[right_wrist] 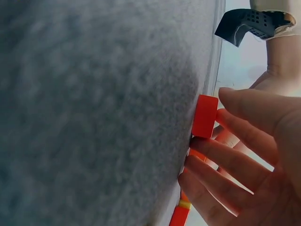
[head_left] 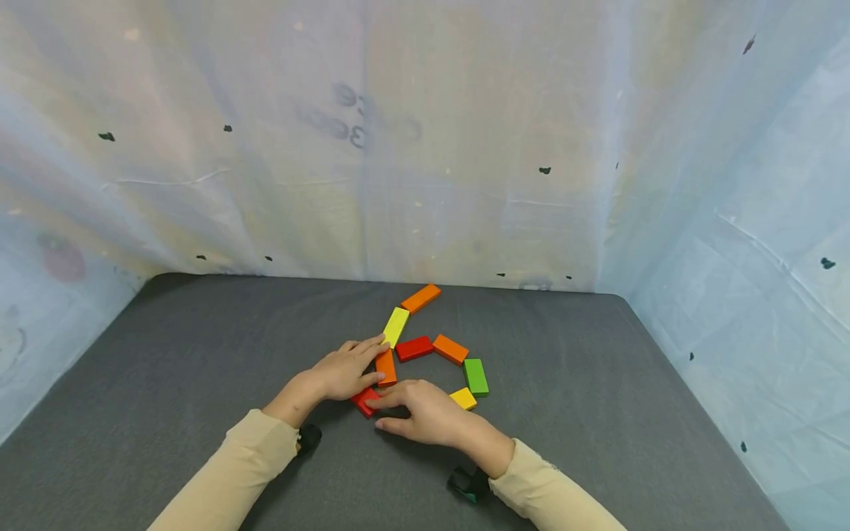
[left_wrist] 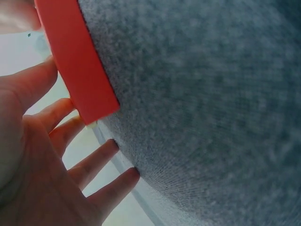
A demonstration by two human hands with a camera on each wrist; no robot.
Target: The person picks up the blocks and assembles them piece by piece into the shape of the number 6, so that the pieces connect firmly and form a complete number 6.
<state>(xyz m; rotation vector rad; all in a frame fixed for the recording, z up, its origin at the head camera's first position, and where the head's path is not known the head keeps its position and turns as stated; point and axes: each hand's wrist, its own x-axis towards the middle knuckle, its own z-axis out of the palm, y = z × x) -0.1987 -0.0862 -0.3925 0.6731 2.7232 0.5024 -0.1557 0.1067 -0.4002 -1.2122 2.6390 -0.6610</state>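
Coloured rectangular blocks lie end to end on the grey surface, in a curve shaped like a 6. My left hand [head_left: 341, 371] rests at an orange block [head_left: 387, 369], forefinger by its far end and thumb by its near end. Its other fingers are spread straight in the left wrist view. At the curve's near left lies a red block [head_left: 362, 403], large in the left wrist view. My right hand [head_left: 428, 414] touches this red block [right_wrist: 205, 115] with extended fingertips. Its thumb stands apart from the forefinger in the head view.
A yellow block [head_left: 396, 327] and another orange block [head_left: 421, 299] run to the back. Another red block [head_left: 415, 348], an orange block [head_left: 451, 349], a green block [head_left: 475, 377] and a yellow-orange block [head_left: 464, 399] curve round the right. Pale sheeting [head_left: 465, 147] hangs behind the grey surface [head_left: 598, 413].
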